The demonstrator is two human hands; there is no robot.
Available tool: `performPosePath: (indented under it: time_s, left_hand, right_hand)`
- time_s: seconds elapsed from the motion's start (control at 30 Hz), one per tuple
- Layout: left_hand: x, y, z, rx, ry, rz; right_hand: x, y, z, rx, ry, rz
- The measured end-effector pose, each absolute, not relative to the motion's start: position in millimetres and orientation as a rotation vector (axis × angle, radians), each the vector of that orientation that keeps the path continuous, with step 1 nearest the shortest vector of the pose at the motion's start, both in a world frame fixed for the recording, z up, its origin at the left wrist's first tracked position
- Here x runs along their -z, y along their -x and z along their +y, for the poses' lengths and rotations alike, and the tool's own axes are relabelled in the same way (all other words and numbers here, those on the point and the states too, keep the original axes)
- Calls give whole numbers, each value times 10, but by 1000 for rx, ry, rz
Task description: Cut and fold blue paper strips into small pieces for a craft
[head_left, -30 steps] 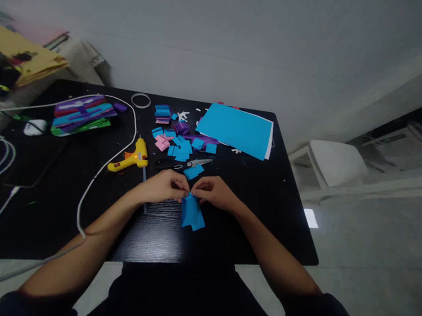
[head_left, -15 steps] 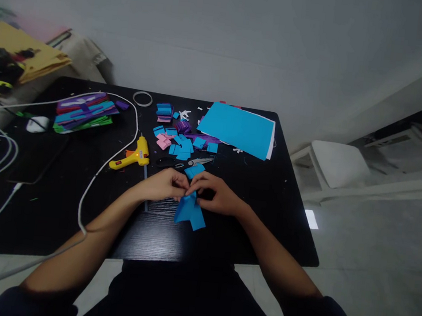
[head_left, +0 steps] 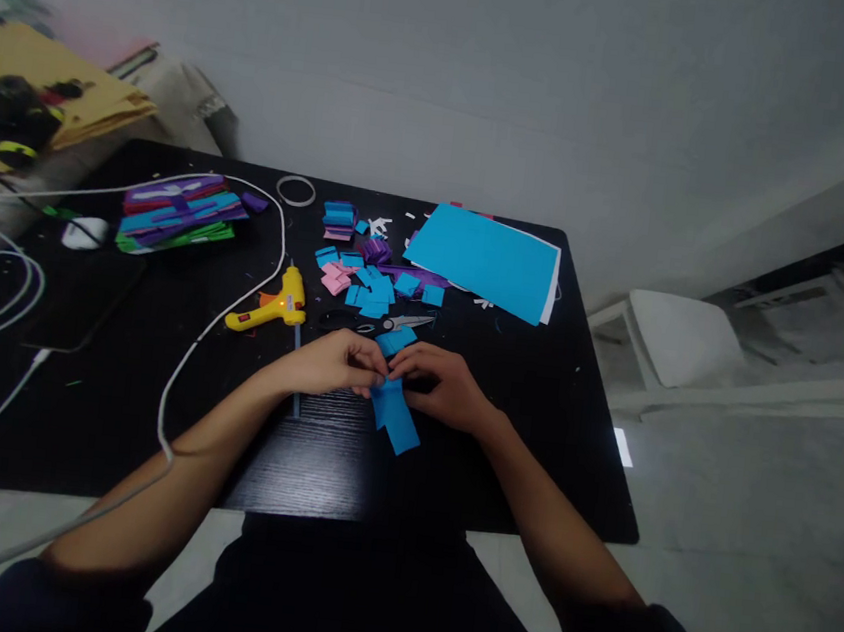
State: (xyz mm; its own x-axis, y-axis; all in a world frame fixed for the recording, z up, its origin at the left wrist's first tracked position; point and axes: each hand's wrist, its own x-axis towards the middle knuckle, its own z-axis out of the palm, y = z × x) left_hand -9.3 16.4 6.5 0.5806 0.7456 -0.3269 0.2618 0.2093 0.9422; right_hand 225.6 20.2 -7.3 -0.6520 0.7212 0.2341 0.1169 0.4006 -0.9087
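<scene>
Paper strip (head_left: 397,420) between left hand (head_left: 338,362) and right hand (head_left: 445,384), over table (head_left: 519,467).
Left of left hand: glue gun (head_left: 276,307), phone (head_left: 87,306) farther out. Just beyond hands: scissors (head_left: 400,323), paper pieces (head_left: 375,294) behind them. Beyond right hand: large sheet (head_left: 484,262). Well right of it, off table: chair (head_left: 680,338).

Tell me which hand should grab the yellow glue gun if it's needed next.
Likely the left hand: the yellow glue gun lies on that side, nearer to it, while the right hand sits farther across. The left would first have to release the blue paper it pinches.
</scene>
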Motion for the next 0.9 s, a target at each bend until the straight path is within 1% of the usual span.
performPosePath:
  time_s: [0.27,0.53,0.9]
  left_hand:
    - [-99,106,184,-390,-1471,939]
    - [-101,111,178,-404,-1577,945]
    - [-87,109,154,-434,-1614,1068]
  right_hand:
    - [72,-2253,201,-1190,700,-2054]
    - [97,-2255,202,-1218,744,-2055]
    - [112,-2244,167,-1130,747,-2137]
